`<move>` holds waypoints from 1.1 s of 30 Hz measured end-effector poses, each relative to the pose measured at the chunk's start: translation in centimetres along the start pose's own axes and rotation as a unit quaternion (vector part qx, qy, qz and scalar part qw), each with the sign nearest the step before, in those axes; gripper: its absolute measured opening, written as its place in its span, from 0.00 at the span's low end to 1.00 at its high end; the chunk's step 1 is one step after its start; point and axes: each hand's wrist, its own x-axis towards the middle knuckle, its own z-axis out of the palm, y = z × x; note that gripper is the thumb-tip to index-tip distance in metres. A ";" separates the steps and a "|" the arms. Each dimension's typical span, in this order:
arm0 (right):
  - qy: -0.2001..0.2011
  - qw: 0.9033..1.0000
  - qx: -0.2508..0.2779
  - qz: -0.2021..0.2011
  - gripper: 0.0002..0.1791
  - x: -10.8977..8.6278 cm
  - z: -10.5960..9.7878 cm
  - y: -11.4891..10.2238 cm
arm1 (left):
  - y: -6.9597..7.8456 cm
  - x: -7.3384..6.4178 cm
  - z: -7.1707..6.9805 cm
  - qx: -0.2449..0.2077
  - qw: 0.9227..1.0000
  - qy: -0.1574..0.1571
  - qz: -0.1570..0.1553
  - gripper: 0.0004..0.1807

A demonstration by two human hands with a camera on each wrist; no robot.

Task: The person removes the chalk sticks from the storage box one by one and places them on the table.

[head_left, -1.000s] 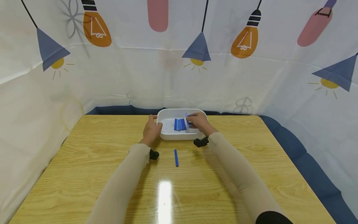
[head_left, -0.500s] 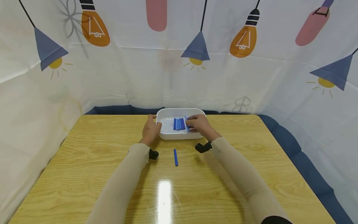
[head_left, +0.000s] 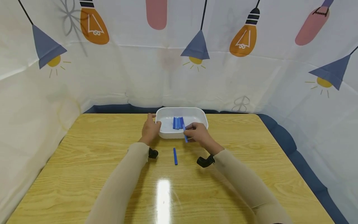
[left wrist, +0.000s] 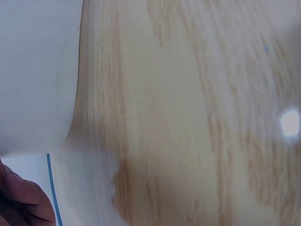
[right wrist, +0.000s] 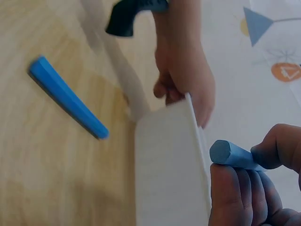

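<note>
My left hand (head_left: 150,129) grips the left end of a white plastic tray (head_left: 195,115) at the far side of the table. Over the tray's front rim, my right hand (head_left: 199,134) pinches a light blue faceted stick (right wrist: 237,156) between thumb and fingers. The stick's near end sticks out past the rim towards me. Inside the tray, several blue sticks (head_left: 177,123) in different shades lie side by side. One darker blue stick (head_left: 175,156) lies alone on the table in front of the tray.
The wooden table (head_left: 98,168) ends just behind the tray. A dark blue padded edge (head_left: 282,133) runs along its back and right. White printed cloth (head_left: 134,74) hangs behind and at both sides.
My right hand has come from inside the tray towards me and lower, bringing the light blue stick over the front rim. My left hand keeps its place at the tray's end.
</note>
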 end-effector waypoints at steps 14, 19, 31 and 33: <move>-0.031 0.999 0.028 0.025 0.12 -2.1 1.2 2.7 | -0.1 0.4 0.0 -0.008 1.000 -0.011 -0.015 0.30; -0.037 0.998 0.016 0.039 0.12 -2.4 1.6 3.4 | 0.0 0.4 -0.1 -0.005 1.000 -0.006 -0.009 0.29; -0.023 0.998 -0.045 0.032 0.11 -2.3 3.9 5.0 | 0.2 0.1 -0.1 -0.005 1.000 -0.002 -0.010 0.28; -0.025 0.998 -0.045 0.036 0.11 -2.4 4.1 5.0 | 0.2 0.0 -0.1 -0.007 1.000 0.000 -0.010 0.28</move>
